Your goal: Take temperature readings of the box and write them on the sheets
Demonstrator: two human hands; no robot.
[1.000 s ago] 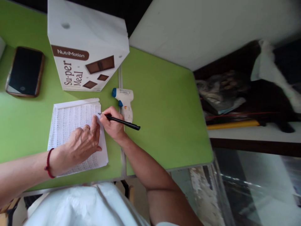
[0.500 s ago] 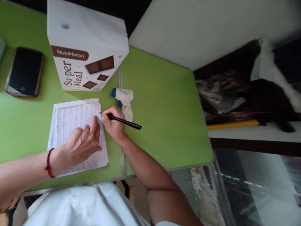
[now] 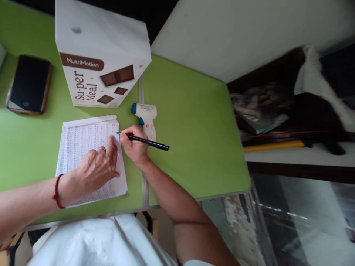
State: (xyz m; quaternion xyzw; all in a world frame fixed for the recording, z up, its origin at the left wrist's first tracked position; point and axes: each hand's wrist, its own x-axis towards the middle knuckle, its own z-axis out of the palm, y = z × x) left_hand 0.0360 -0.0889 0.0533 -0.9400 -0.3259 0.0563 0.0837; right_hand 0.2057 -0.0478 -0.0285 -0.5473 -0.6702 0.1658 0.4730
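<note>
Left of the frame's centre, rests left hand [image 3: 95, 167] on paper [image 3: 75, 146], clamping nothing; pinches black pen [image 3: 152, 143] in right grip [image 3: 135, 150] near the paper's upper-right edge, with nib [image 3: 117, 132] contact too small to tell. Could spoil strokes by pressing too lightly, letting paper slide.

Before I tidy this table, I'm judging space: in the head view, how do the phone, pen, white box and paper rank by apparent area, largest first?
1. White box, perhaps enlarged by its height towards the camera
2. Paper, partly under the left hand
3. Phone
4. Pen, in the right hand
</note>
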